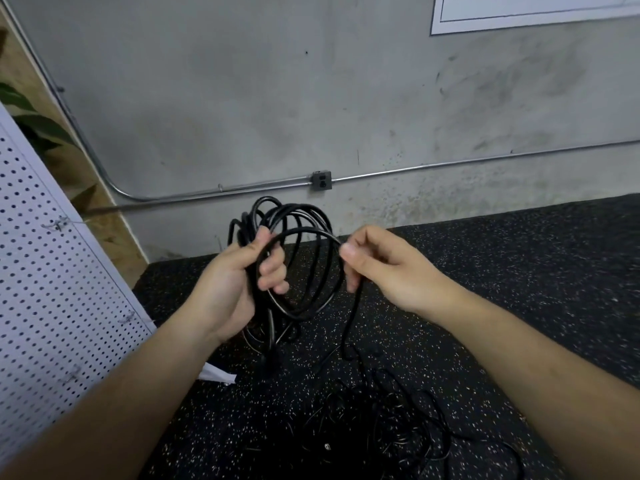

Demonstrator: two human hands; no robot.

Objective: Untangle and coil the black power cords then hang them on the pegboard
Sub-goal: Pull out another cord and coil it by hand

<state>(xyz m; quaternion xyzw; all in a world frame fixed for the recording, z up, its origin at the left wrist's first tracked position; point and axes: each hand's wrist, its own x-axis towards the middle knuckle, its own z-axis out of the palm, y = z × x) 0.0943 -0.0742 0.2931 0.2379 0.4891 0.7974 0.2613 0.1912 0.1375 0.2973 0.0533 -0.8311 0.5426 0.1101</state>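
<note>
Grey concrete wall (pixel 242 98) across the back; black speckled floor (pixel 519 271) below it; white pegboard (pixel 52 271) leaning at the left edge, tilted, no cords on it yet; tangled pile of black cords (pixel 391 420) loose on the floor at bottom centre, strands hard to separate against the dark floor.

Coil of black cord (pixel 246 226) held up in the air at centre frame, several loops, clear of the floor apart from the ends trailing down under it; left hand (pixel 235 282) wrapped round the gathered side of the coil, fingers curled through the loops, thumb up against the bundle; right hand (pixel 388 268) just beside the coil on its right, pinching the front loop between thumb and fingers; loose strand (pixel 353 313) drops from the right hand down to the floor toward the pile.

Metal pipe (pixel 450 164) runs along the wall and bends up at the left; white sheet (pixel 519 8) stuck on the wall top right, print unreadable; green leaves (pixel 34 123) behind the pegboard; grey outlet box (pixel 321 180) on the pipe, just above the coil; small metal hooks (pixel 59 223) on the pegboard, bare.
</note>
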